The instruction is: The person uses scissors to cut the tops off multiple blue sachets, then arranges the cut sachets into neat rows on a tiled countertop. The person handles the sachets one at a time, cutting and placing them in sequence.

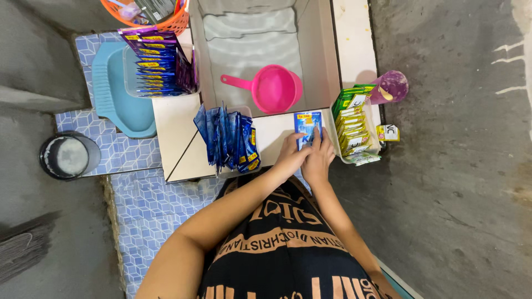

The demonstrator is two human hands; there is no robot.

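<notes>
A small blue sachet (pixel 306 123) lies on the white tiled ledge (pixel 271 135) of a water tank. Both my hands meet at its lower edge: my left hand (pixel 290 156) pinches its lower left corner, and my right hand (pixel 318 156) has its fingers on the lower right part. To the left stands a clear tub of upright blue sachets (pixel 228 138). To the right a clear tub holds green and yellow sachets (pixel 353 126).
A pink dipper (pixel 271 88) floats in the tank's water (pixel 249 39). A tub of purple sachets (pixel 158 63) sits over a blue squat pan (pixel 113 94). An orange basket (pixel 147 14), a purple bottle (pixel 390 87), a small yellow packet (pixel 388 133) and a dark bucket (pixel 67 156) stand around.
</notes>
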